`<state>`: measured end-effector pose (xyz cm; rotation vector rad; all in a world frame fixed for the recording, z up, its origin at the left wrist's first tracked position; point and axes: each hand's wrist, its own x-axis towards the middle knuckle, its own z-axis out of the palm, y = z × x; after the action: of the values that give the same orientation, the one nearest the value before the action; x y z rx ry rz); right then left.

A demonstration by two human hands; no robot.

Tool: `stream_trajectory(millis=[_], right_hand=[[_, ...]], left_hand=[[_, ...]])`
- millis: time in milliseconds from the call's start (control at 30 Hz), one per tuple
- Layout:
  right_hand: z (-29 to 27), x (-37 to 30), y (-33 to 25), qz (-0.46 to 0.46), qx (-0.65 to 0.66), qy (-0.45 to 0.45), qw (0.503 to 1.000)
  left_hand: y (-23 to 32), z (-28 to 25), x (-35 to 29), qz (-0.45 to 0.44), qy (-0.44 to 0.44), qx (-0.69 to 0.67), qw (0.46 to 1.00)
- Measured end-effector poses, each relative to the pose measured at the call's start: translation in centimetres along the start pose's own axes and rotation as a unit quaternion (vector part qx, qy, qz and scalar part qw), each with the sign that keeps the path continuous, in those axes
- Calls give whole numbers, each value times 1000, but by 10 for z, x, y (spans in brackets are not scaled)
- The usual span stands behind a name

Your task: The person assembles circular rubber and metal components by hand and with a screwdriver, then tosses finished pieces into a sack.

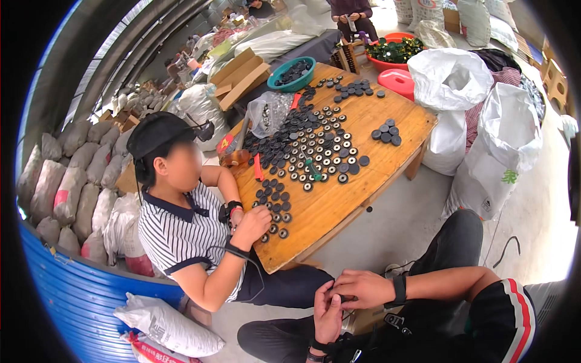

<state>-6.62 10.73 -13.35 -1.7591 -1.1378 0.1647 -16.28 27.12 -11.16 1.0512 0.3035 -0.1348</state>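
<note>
Beyond the near edge of the wooden table (321, 209), the left hand (327, 311) and right hand (361, 288) are brought together, fingers curled nearly closed. A small dark piece (346, 297) seems to be enclosed between them, equally near both; its long axis, and by which hand it is gripped, cannot be told.

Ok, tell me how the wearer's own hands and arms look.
The left hand and right hand are bare, without gloves. A wide black band circles the right wrist; a black strap shows at the left. The short black right sleeve carries a red stripe edged in white.
</note>
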Motion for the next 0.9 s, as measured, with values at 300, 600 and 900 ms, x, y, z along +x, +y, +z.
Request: stream_trajectory(millis=[300,600,900], right_hand=[[-3,-17,4,19,83,14,996],[-18,-7,-17,-4,148,128,981],[-16,-7,-28,-78,121,182,973]], left_hand=[[-15,-15,-3,3,1,56,998],[16,20,-12,219,103,326,914],[15,34,-12,377,83,412,825]])
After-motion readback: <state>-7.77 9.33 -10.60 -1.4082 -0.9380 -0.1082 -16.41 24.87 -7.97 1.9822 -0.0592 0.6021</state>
